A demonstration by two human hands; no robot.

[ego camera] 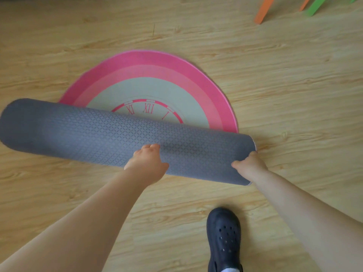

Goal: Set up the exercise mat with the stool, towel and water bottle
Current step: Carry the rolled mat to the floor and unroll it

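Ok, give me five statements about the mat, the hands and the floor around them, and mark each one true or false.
1. The mat is partly unrolled, its pink clock face showing. True.
2. The left hand hangs free of the roll. False: it grips the grey roll.
3. The right hand holds the roll at its end. True.
4. A water bottle stands on the mat. False: none is in view.
5. A dark shoe is on the wooden floor. True.

1. The rolled part of the mat [110, 138] shows a grey, matt backing embossed with a fine diamond grid.
2. Its unrolled face looks like short, matt printed pile.
3. The floor [284, 75] is wood-grain, faintly glossy.
4. The shoe [224, 234] is smooth dark plastic.
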